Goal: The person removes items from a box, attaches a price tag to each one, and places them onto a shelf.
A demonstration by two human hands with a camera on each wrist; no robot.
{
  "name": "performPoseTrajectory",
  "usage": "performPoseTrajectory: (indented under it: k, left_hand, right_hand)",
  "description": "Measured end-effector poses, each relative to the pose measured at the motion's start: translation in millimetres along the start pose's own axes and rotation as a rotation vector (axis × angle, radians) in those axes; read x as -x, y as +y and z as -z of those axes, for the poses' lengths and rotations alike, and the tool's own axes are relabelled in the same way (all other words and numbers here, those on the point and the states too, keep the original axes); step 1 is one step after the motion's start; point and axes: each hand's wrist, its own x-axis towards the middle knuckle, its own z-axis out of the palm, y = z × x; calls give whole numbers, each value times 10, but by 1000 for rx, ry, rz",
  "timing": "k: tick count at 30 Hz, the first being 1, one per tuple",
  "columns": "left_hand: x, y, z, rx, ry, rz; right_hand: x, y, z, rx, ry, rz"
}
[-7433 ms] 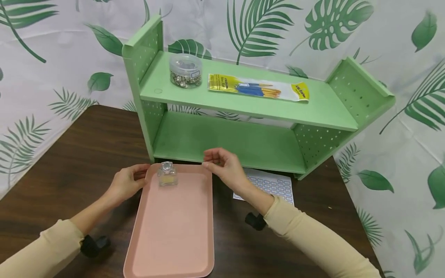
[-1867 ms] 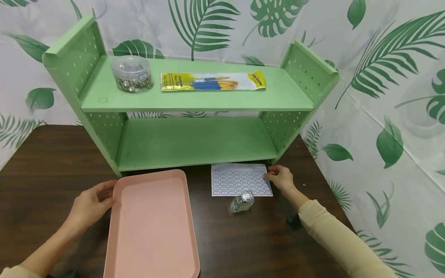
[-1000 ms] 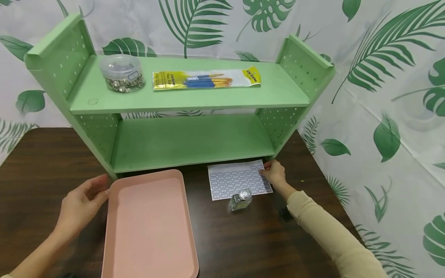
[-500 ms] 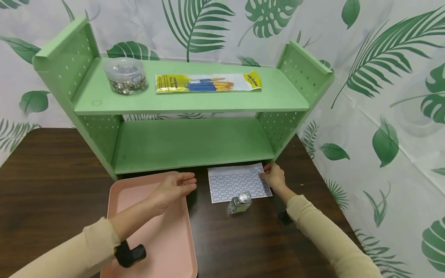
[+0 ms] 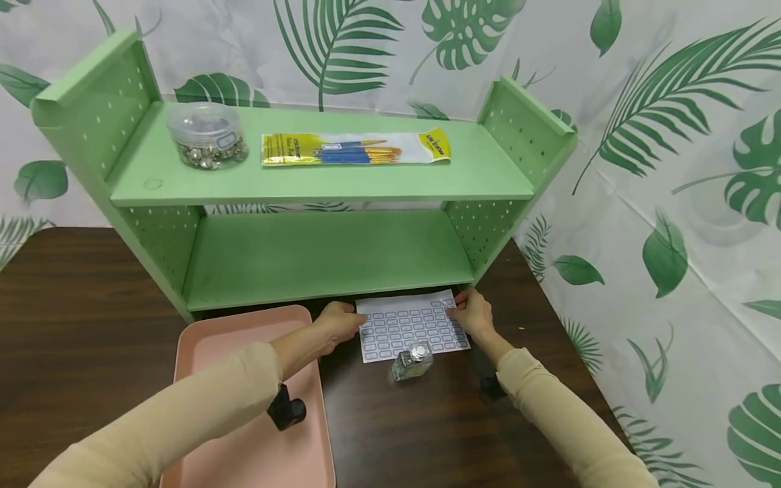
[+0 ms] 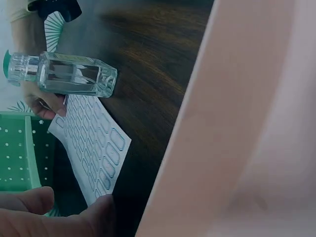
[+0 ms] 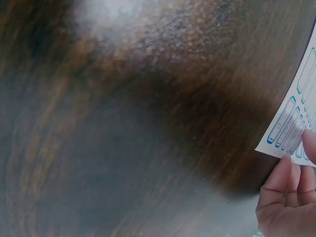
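A white sheet of labels point(image 5: 405, 325), printed with rows of blue-outlined boxes, lies in front of the green shelf. My right hand point(image 5: 476, 315) pinches its right edge between thumb and fingers, seen also in the right wrist view, where the hand point(image 7: 291, 197) is at a corner. My left hand point(image 5: 337, 324) is at the sheet's left edge. In the left wrist view its thumb point(image 6: 98, 215) overlaps the near corner while a finger point(image 6: 37, 199) stands apart from it. A small clear glass bottle point(image 5: 411, 362) stands at the sheet's front edge.
A pink tray point(image 5: 244, 434) lies under my left forearm. The green two-tier shelf point(image 5: 329, 254) rises behind, bearing a clear tub of metal beads point(image 5: 207, 139) and a packet of paintbrushes point(image 5: 356, 149). A leaf-patterned cloth point(image 5: 641, 108) hangs behind the dark wood table point(image 5: 427, 434).
My left hand has left the tray's left side and crossed over it to the sheet. The bottle went from the tray to the table earlier. My right hand keeps hold of the slightly turned sheet.
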Motion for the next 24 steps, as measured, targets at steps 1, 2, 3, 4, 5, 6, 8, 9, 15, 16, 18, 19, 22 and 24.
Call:
performPoseTrajectory:
  k: [1, 2, 3, 4, 5, 6, 8, 9, 15, 16, 18, 19, 22, 24]
  left_hand:
    - [-12, -1, -4, 23, -4, 7]
    - [-21, -5, -5, 42, -6, 12]
    - [-30, -10, -6, 62, -5, 18]
    - [-37, -19, -7, 72, -3, 21]
    - [-40, -26, -9, 79, 0, 24]
    - [-46, -37, -9, 85, 1, 24]
    - [-55, -61, -17, 96, 2, 13]
    - [-60, -72, -23, 101, 4, 4]
    - [-41, -112, -42, 83, 54, -32]
    - [-34, -113, -45, 77, 63, -34]
    - [-22, -117, -49, 67, 73, -35]
    - [-15, -119, -53, 59, 75, -36]
    - [8, -117, -58, 46, 72, -35]
    - [27, -118, -53, 34, 68, -37]
  right_hand:
    - [-2, 1, 1, -4, 1, 2]
    - [-1, 0, 2, -9, 1, 5]
    - [3, 1, 3, -14, 5, 7]
    - [8, 4, 3, -22, 8, 10]
    - [12, 10, 3, -30, 12, 12]
    - [18, 14, 3, -40, 14, 12]
    - [26, 23, 1, -61, 20, 13]
    - [25, 29, 0, -73, 24, 13]
    - [25, 80, -5, -174, 4, 55]
    - [18, 98, 1, -210, -9, 65]
    - [2, 136, 20, -323, -56, 63]
    - [-8, 156, 34, -381, -83, 50]
    - [-28, 210, 95, -555, -177, 24]
    - [-37, 232, 146, -627, -229, 13]
